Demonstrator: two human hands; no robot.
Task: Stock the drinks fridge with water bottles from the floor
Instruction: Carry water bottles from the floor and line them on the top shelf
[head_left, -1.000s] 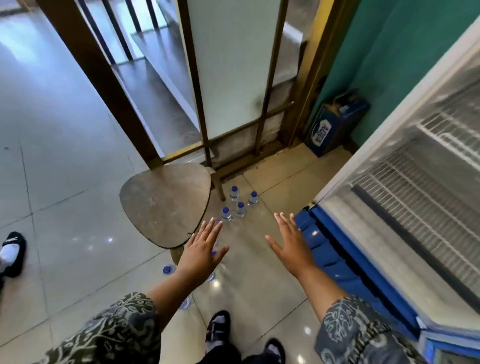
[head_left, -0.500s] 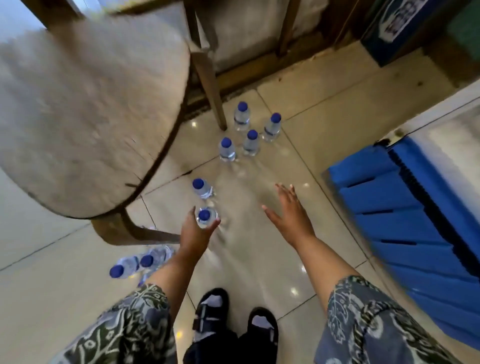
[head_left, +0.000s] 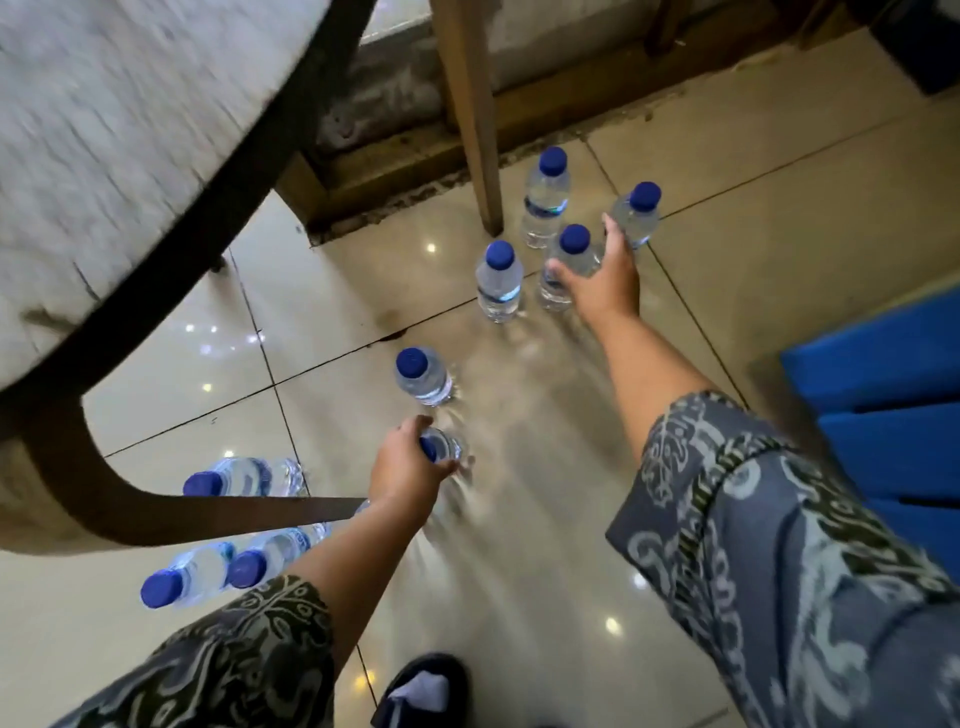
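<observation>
Head view. Early in the job, by my reckoning: every bottle I can see is on the floor (head_left: 519, 519), none lifted clear. The fridge shelves are out of frame, so I cannot tell what is already stocked. Only the blue fridge base (head_left: 883, 415) shows, at my right.

My left hand (head_left: 410, 470) grips the near bottle (head_left: 441, 447) just under its cap, fingers curled round it. The bottle looks to be standing on the tile. My right hand (head_left: 605, 280) reaches well ahead to the far bottle (head_left: 571, 260), thumb on one side, fingers curved round the other. Closed on it, I judge, though how firmly I cannot tell.

Left to do: lift these two, carry them to the fridge, then come back for the rest. One loose bottle (head_left: 423, 374) stands between my hands, and three more stand around the far one, close to the table leg (head_left: 467, 130). Another three sit by my left arm, partly under the table (head_left: 104, 156).

The bottles: small, clear plastic, full of water, blue screw caps, thin blue label bands. Motion blur smears the floor between my arms.
</observation>
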